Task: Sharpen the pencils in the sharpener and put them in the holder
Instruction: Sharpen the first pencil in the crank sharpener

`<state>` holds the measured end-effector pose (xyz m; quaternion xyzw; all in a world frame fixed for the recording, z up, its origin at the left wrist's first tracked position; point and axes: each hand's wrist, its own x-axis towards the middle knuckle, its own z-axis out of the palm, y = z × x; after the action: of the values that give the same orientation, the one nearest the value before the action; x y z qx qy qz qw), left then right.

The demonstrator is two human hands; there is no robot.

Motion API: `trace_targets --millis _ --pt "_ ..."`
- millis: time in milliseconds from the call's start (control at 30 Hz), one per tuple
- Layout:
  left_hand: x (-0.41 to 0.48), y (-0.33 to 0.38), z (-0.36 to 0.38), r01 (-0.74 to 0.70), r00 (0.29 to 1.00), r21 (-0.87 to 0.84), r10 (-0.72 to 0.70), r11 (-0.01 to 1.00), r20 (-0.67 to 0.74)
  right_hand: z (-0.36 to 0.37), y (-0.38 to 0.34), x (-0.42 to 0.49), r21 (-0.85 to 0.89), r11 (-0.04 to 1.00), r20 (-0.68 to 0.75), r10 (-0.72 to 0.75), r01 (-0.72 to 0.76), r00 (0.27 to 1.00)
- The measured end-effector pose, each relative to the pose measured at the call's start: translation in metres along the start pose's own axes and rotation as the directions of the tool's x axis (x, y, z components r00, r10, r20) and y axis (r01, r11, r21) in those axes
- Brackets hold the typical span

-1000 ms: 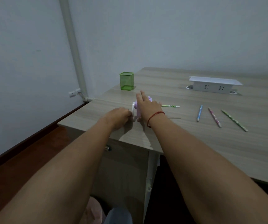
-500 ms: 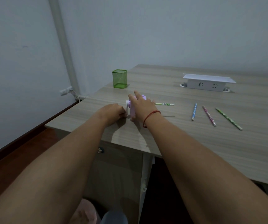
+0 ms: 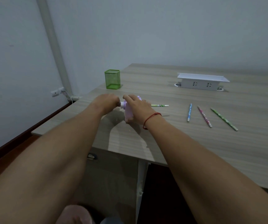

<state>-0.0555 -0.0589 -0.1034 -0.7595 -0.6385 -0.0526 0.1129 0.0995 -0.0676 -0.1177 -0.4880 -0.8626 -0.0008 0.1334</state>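
Observation:
A lilac crank sharpener (image 3: 128, 113) stands near the desk's left front corner. My right hand (image 3: 139, 108) lies over its top and right side and holds it down. My left hand (image 3: 107, 101) is curled round the white crank at its left end; the handle itself is hidden. A green patterned pencil (image 3: 160, 105) sticks out of the sharpener's right side, lying level. A green mesh holder (image 3: 112, 79) stands behind the sharpener, nothing showing above its rim. Three more pencils lie to the right: blue (image 3: 189, 112), pink (image 3: 204, 116), green (image 3: 224, 119).
A white power-socket box (image 3: 201, 81) sits at the back of the wooden desk (image 3: 194, 143). The desk's left edge runs close to the wall, where a socket and cable (image 3: 60, 92) hang. A drawer handle (image 3: 91, 156) shows under the front edge.
My left hand has risen from low beside the sharpener to level with its crank. My right hand stays on the sharpener and the pencil stays in it. The camera shifted slightly.

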Motion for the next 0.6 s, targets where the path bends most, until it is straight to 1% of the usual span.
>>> trace_targets --millis 67,200,367,500,600 --pt "0.002 -0.001 -0.005 -0.024 1.0 0.026 0.025 0.999 -0.015 -0.001 0.001 0.0 0.008 1.0 0.0 0.005 -0.005 1.0" --pt "-0.002 -0.004 0.002 -0.053 0.998 0.099 0.057 0.994 -0.038 -0.004 -0.001 -0.002 -0.055 0.998 -0.012 -0.005 0.004 1.0" --pt "-0.004 -0.005 -0.02 -0.127 0.968 0.117 0.149 0.985 -0.203 -0.006 -0.004 0.003 -0.073 0.997 0.016 0.031 -0.03 0.999" --pt "-0.02 -0.004 -0.021 -0.157 0.947 0.044 0.163 0.987 -0.276 -0.006 -0.006 0.006 -0.072 0.997 0.016 0.033 -0.032 0.999" --pt "-0.035 0.0 -0.017 -0.2 0.932 0.01 0.193 0.98 -0.306 -0.001 -0.005 0.009 -0.036 0.998 0.002 0.054 -0.054 0.999"
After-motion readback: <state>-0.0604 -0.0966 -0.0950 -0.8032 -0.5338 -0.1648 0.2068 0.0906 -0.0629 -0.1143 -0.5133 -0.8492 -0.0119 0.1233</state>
